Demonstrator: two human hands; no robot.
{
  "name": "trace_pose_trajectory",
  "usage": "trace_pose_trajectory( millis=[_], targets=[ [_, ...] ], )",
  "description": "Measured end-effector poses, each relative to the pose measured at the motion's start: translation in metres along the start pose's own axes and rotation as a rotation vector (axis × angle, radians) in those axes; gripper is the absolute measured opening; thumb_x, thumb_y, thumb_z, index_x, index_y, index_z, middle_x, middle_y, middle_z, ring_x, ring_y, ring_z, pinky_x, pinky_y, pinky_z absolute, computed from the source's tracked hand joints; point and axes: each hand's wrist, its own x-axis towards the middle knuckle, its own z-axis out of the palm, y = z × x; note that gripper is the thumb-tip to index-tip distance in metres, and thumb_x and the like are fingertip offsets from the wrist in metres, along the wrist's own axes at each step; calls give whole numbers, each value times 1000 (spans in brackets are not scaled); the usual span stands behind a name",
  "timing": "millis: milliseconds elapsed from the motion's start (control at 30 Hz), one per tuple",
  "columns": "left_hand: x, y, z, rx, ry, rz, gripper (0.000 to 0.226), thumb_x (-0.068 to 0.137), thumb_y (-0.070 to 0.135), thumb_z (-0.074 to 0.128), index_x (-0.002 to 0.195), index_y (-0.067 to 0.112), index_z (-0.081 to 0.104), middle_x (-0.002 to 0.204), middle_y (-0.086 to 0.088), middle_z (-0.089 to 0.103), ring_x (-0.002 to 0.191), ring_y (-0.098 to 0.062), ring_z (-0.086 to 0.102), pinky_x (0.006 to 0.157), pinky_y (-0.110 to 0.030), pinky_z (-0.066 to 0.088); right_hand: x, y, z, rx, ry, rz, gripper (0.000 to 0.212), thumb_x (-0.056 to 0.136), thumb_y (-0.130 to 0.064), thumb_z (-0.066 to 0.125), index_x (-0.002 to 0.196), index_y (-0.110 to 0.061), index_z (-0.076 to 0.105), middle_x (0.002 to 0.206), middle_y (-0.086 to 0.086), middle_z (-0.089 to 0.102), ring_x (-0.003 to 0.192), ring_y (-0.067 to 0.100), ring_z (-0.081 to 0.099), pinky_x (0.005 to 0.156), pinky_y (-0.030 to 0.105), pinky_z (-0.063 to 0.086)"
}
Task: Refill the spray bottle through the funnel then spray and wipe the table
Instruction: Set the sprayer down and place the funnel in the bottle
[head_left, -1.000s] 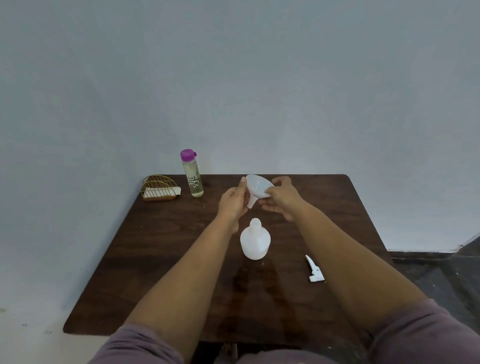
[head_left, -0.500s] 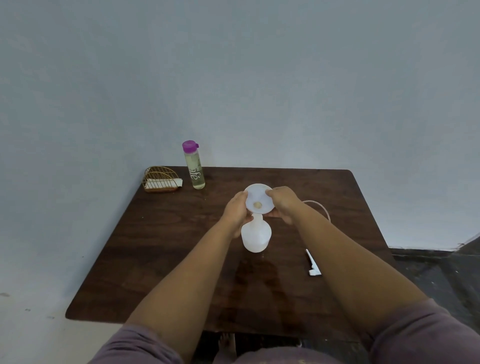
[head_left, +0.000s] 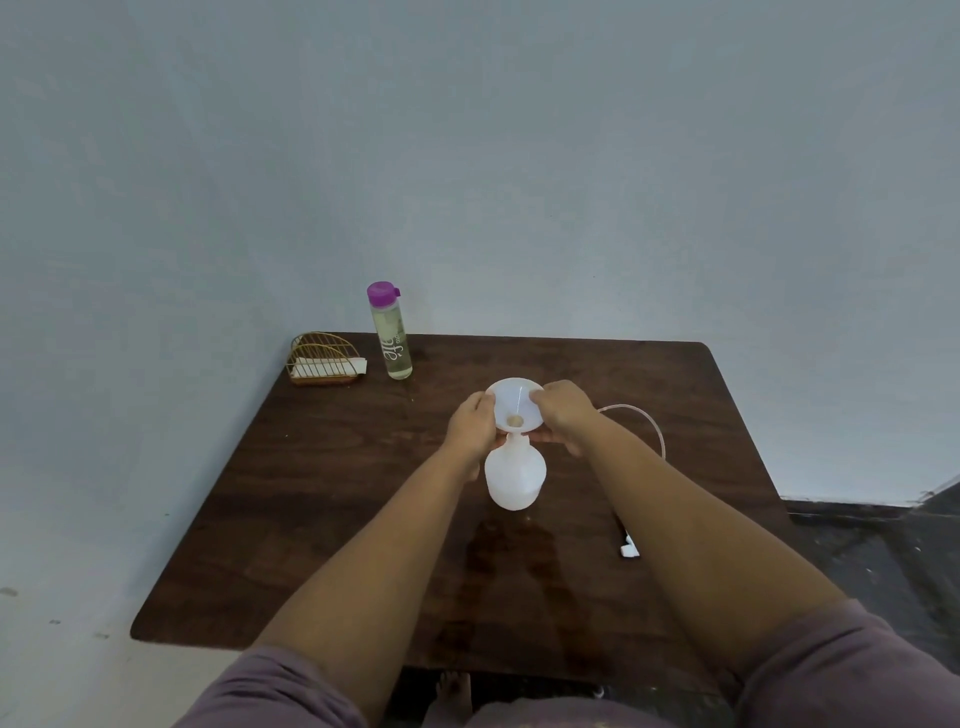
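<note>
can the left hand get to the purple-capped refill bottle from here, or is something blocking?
Probably yes. The clear bottle with the purple cap stands upright at the table's far edge, with bare wood between it and the left hand. But that hand now pinches the white plastic funnel, so it must let go.

Table (head_left: 322, 499): dark brown, wood grain with streaky lighter bands. Funnel (head_left: 514, 402): white, tan spot at its centre hole. Spray bottle (head_left: 514, 475): translucent white. Refill bottle (head_left: 392, 338): clear, pale yellow-green liquid, magenta-purple cap, white lettering. Wire holder (head_left: 322, 358): gold, ribbed with thin bars, white cloth inside. Spray head (head_left: 629, 548): white, pale tube. Sleeves: dusty mauve. Wall: pale grey-blue.
</note>
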Motion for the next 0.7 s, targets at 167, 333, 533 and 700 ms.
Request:
trace_pose_trajectory(
  millis=[167,333,533,700],
  targets=[
    [1,-7,3,75,17,56,35,104,32,37,131,15,52,127,-10,59,112,-24,60,95,-42,54,5,7,-2,-108,25,-53,31,100,-22,44,123,-8,57,113,10,59,95,25,63,85,39,58],
    [3,-12,3,167,24,111,33,104,31,38,129,15,53,126,-9,59,112,-23,59,96,-45,53,8,14,-2,-158,22,-53,32,100,-22,44,125,-8,57,117,12,61,91,23,64,84,38,58],
    [7,-18,3,216,31,119,33,103,29,38,125,13,56,121,-9,61,109,-24,59,94,-45,53,10,19,-1,-295,52,-111,31,99,-24,46,124,-9,59,115,10,62,83,16,59,62,20,48],
    [6,-21,3,234,41,158,30,104,29,38,123,15,56,119,-7,62,106,-21,59,92,-42,54,10,24,0,-337,55,-158,33,100,-26,45,126,-10,56,121,9,61,87,15,59,65,21,47]
  ],
)
